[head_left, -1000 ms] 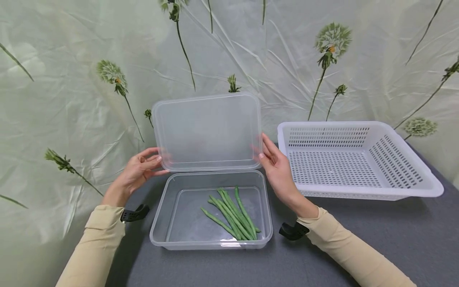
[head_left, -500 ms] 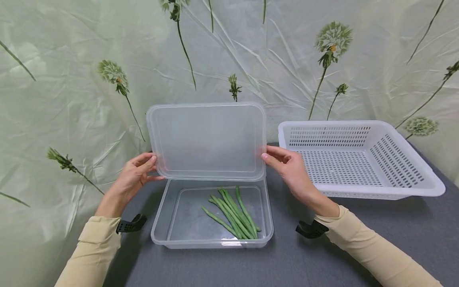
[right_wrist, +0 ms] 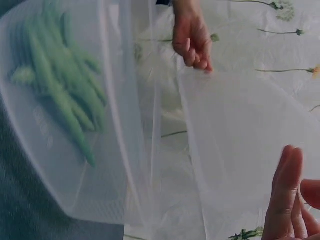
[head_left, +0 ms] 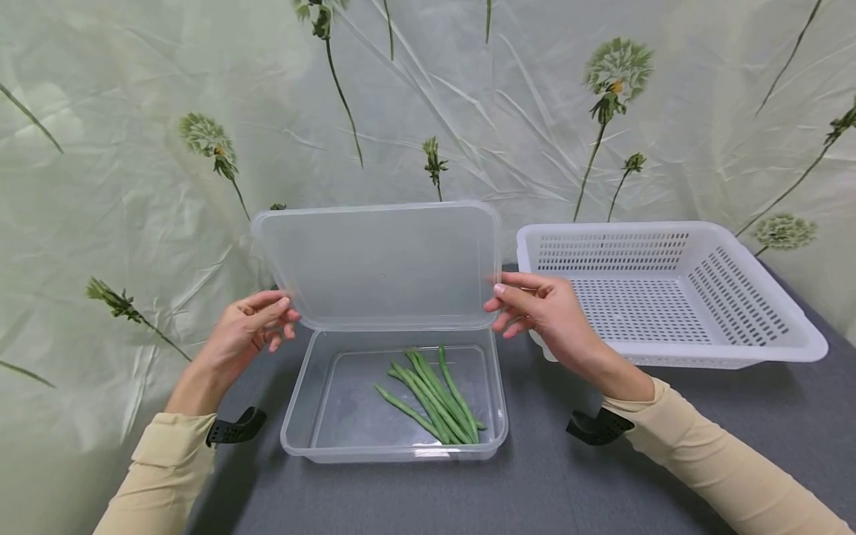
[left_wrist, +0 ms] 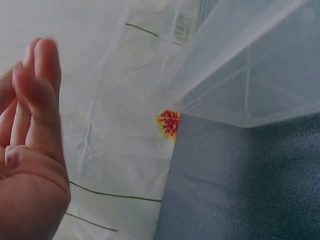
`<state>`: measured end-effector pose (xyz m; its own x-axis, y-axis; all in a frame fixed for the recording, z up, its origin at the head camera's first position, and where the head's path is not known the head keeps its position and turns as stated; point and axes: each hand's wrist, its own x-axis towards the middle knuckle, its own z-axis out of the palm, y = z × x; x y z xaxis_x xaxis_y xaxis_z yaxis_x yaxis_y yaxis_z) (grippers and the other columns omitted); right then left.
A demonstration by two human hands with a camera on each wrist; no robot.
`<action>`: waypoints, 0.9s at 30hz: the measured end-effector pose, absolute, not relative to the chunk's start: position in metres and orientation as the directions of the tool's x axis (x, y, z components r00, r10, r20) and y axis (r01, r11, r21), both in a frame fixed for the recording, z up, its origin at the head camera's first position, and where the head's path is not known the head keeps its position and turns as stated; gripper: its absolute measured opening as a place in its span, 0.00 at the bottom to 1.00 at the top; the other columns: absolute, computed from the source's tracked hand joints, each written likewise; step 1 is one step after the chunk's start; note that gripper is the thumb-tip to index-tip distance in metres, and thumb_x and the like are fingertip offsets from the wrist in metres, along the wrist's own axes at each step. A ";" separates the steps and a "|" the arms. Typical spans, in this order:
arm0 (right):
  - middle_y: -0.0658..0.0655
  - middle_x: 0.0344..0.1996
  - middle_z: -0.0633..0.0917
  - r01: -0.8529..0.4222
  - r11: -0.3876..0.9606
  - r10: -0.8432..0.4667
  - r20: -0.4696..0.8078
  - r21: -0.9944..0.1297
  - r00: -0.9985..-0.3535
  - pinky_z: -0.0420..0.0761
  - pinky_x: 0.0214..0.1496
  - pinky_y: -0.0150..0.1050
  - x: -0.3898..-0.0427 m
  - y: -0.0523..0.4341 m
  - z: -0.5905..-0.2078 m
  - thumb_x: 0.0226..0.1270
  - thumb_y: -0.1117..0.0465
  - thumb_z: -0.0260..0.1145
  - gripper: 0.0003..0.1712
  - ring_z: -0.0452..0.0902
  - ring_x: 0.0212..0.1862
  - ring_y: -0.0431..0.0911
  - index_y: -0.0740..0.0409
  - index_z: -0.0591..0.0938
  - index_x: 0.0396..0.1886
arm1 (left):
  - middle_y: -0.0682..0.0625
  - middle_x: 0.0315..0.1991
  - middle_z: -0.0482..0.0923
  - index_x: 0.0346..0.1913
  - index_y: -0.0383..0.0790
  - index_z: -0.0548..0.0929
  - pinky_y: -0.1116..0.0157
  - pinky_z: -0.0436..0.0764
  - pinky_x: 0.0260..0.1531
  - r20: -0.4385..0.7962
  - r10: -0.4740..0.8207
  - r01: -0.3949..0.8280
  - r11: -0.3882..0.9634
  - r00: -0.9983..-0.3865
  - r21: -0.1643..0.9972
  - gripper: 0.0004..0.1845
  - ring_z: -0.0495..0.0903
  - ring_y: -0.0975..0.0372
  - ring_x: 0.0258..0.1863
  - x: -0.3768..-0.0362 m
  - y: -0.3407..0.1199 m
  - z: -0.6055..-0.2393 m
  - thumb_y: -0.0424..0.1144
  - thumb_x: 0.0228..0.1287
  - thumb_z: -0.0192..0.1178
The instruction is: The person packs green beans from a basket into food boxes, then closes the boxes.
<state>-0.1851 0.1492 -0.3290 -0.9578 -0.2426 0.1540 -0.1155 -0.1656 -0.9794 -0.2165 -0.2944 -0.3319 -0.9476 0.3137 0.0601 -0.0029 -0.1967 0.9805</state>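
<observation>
A translucent plastic lid (head_left: 384, 267) is held tilted up above the far edge of a clear plastic container (head_left: 334, 401). My left hand (head_left: 244, 331) pinches the lid's left edge between thumb and fingers. On the opposite side, my right hand (head_left: 555, 319) pinches its right edge. A small bunch of green beans (head_left: 435, 405) lies in the right half of the container. In the right wrist view the beans (right_wrist: 60, 80) show through the container wall, and the lid (right_wrist: 245, 125) spans between both hands. The left wrist view shows my left hand (left_wrist: 35, 150) beside the container.
A white perforated basket (head_left: 702, 357) stands on the right, just behind my right hand. Grey cloth (head_left: 374, 498) covers the table. A pale curtain (head_left: 508, 134) printed with dandelions hangs close behind everything.
The lid has come down a little and its top edge now leans differently, farther left. My right hand has moved outward to the right; my left hand has shifted slightly left. Container and beans stay put.
</observation>
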 end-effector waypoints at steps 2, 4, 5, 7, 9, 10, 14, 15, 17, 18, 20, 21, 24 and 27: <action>0.59 0.37 0.88 -0.076 -0.224 -0.264 0.135 -0.972 -0.955 0.86 0.39 0.43 -0.184 0.150 -0.328 0.72 0.65 0.63 0.22 0.86 0.33 0.48 0.70 0.75 0.61 | 0.46 0.38 0.87 0.44 0.40 0.85 0.70 0.82 0.23 0.072 0.347 -0.010 -0.231 -0.935 0.973 0.17 0.87 0.60 0.35 -0.216 -0.294 -0.332 0.25 0.76 0.44; 0.59 0.41 0.88 -0.034 -0.291 -0.284 0.120 -0.956 -0.951 0.85 0.44 0.44 -0.183 0.150 -0.328 0.73 0.66 0.60 0.21 0.87 0.38 0.48 0.71 0.74 0.62 | 0.45 0.43 0.86 0.46 0.37 0.85 0.68 0.84 0.30 0.075 0.374 -0.029 -0.266 -0.924 0.963 0.18 0.86 0.59 0.42 -0.215 -0.293 -0.332 0.24 0.77 0.42; 0.57 0.38 0.87 -0.008 -0.320 -0.291 0.107 -0.947 -0.951 0.85 0.43 0.40 -0.183 0.150 -0.328 0.74 0.67 0.59 0.20 0.85 0.37 0.45 0.72 0.74 0.62 | 0.46 0.45 0.86 0.48 0.37 0.85 0.68 0.84 0.33 0.074 0.377 -0.037 -0.279 -0.923 0.960 0.19 0.86 0.60 0.44 -0.214 -0.293 -0.332 0.24 0.77 0.41; 0.55 0.39 0.87 0.036 -0.354 -0.300 0.077 -0.935 -0.951 0.84 0.43 0.37 -0.182 0.150 -0.329 0.74 0.67 0.58 0.20 0.84 0.38 0.43 0.72 0.74 0.61 | 0.47 0.46 0.86 0.49 0.37 0.86 0.68 0.84 0.35 0.042 0.376 -0.083 -0.310 -0.926 0.947 0.19 0.85 0.62 0.43 -0.211 -0.293 -0.331 0.26 0.78 0.41; 0.55 0.38 0.87 0.058 -0.353 -0.305 0.056 -0.934 -0.951 0.84 0.42 0.35 -0.181 0.150 -0.330 0.74 0.66 0.58 0.20 0.83 0.38 0.43 0.72 0.75 0.62 | 0.47 0.46 0.86 0.50 0.38 0.87 0.67 0.84 0.36 0.015 0.367 -0.124 -0.353 -0.930 0.927 0.20 0.86 0.62 0.42 -0.209 -0.293 -0.331 0.28 0.79 0.41; 0.55 0.38 0.87 0.067 -0.344 -0.306 0.045 -0.937 -0.951 0.84 0.41 0.35 -0.181 0.150 -0.330 0.74 0.66 0.59 0.21 0.83 0.38 0.43 0.72 0.75 0.62 | 0.47 0.45 0.86 0.51 0.40 0.87 0.67 0.84 0.36 0.001 0.360 -0.138 -0.361 -0.933 0.922 0.20 0.86 0.61 0.42 -0.208 -0.293 -0.331 0.28 0.79 0.42; 0.59 0.41 0.88 0.050 -0.275 -0.311 0.040 -0.960 -0.950 0.85 0.42 0.40 -0.179 0.150 -0.333 0.72 0.66 0.62 0.21 0.86 0.41 0.48 0.70 0.76 0.62 | 0.46 0.44 0.86 0.53 0.43 0.86 0.65 0.84 0.35 -0.046 0.345 -0.158 -0.303 -0.937 0.940 0.18 0.86 0.60 0.41 -0.204 -0.294 -0.330 0.30 0.78 0.44; 0.58 0.42 0.88 0.047 -0.262 -0.313 0.038 -0.964 -0.949 0.85 0.42 0.40 -0.178 0.150 -0.334 0.71 0.66 0.62 0.22 0.86 0.41 0.48 0.70 0.76 0.62 | 0.47 0.44 0.86 0.54 0.44 0.86 0.65 0.85 0.34 -0.054 0.338 -0.153 -0.275 -0.940 0.949 0.18 0.86 0.60 0.40 -0.203 -0.295 -0.330 0.29 0.77 0.46; 0.58 0.43 0.88 0.036 -0.237 -0.320 0.043 -0.971 -0.946 0.85 0.40 0.42 -0.176 0.151 -0.335 0.71 0.66 0.63 0.23 0.86 0.39 0.48 0.68 0.74 0.64 | 0.47 0.45 0.86 0.56 0.44 0.84 0.65 0.85 0.33 -0.056 0.331 -0.134 -0.219 -0.942 0.966 0.18 0.86 0.60 0.40 -0.202 -0.295 -0.330 0.26 0.75 0.48; 0.57 0.43 0.88 0.029 -0.228 -0.324 0.047 -0.973 -0.945 0.86 0.40 0.42 -0.175 0.151 -0.336 0.70 0.66 0.63 0.25 0.86 0.38 0.48 0.67 0.73 0.65 | 0.47 0.46 0.86 0.58 0.44 0.83 0.65 0.85 0.32 -0.054 0.332 -0.125 -0.196 -0.942 0.973 0.19 0.86 0.60 0.40 -0.201 -0.296 -0.331 0.26 0.74 0.49; 0.58 0.43 0.88 0.012 -0.214 -0.330 0.061 -0.977 -0.942 0.86 0.40 0.45 -0.174 0.150 -0.338 0.70 0.67 0.64 0.28 0.86 0.37 0.48 0.64 0.70 0.68 | 0.46 0.49 0.85 0.63 0.42 0.78 0.64 0.85 0.33 -0.043 0.350 -0.110 -0.175 -0.936 0.978 0.21 0.86 0.59 0.41 -0.200 -0.297 -0.332 0.24 0.73 0.49; 0.57 0.43 0.88 0.000 -0.202 -0.334 0.069 -0.979 -0.940 0.86 0.40 0.45 -0.173 0.150 -0.339 0.69 0.67 0.64 0.30 0.86 0.36 0.48 0.63 0.69 0.69 | 0.46 0.51 0.84 0.65 0.42 0.75 0.64 0.85 0.34 -0.034 0.368 -0.101 -0.164 -0.929 0.981 0.23 0.86 0.58 0.42 -0.199 -0.298 -0.332 0.23 0.73 0.48; 0.58 0.43 0.88 -0.029 -0.163 -0.338 0.083 -0.986 -0.938 0.86 0.40 0.47 -0.169 0.148 -0.343 0.68 0.69 0.65 0.35 0.86 0.35 0.47 0.61 0.65 0.72 | 0.46 0.54 0.82 0.71 0.44 0.68 0.64 0.85 0.33 -0.033 0.420 -0.092 -0.121 -0.907 0.988 0.27 0.86 0.57 0.41 -0.196 -0.302 -0.335 0.22 0.73 0.48; 0.59 0.44 0.87 -0.046 -0.106 -0.334 0.080 -0.993 -0.939 0.86 0.39 0.48 -0.163 0.147 -0.347 0.68 0.68 0.66 0.36 0.86 0.35 0.48 0.61 0.64 0.73 | 0.47 0.53 0.83 0.72 0.43 0.64 0.63 0.85 0.32 -0.070 0.435 -0.097 -0.039 -0.898 0.995 0.28 0.87 0.55 0.40 -0.192 -0.306 -0.338 0.23 0.73 0.50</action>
